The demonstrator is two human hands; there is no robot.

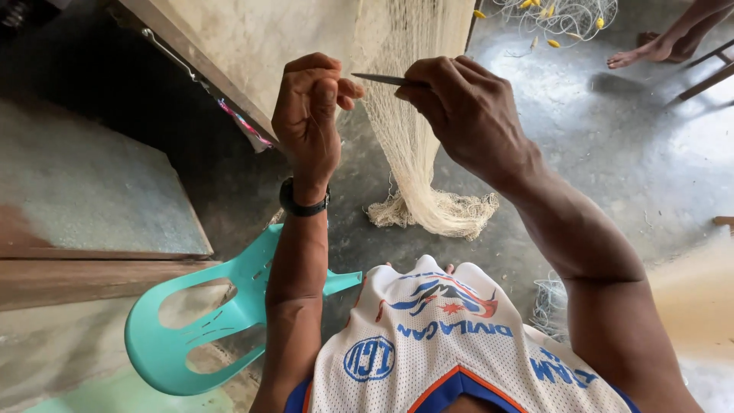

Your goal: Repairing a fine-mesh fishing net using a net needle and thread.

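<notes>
A pale fishing net (pixel 413 145) hangs down in front of me and bunches in a heap on the concrete floor. My left hand (pixel 310 111) is raised with its fingers pinched on strands of the net. My right hand (pixel 466 107) is closed on a thin dark netting needle (pixel 382 79), whose point reaches toward the left hand's fingers. A black wristband sits on my left wrist.
A turquoise plastic chair (pixel 206 321) stands at my lower left beside a wooden ledge (pixel 99 260). More net with yellow floats (pixel 558 19) lies at the far top. Another person's bare foot (pixel 638 52) rests at the top right near wooden furniture legs.
</notes>
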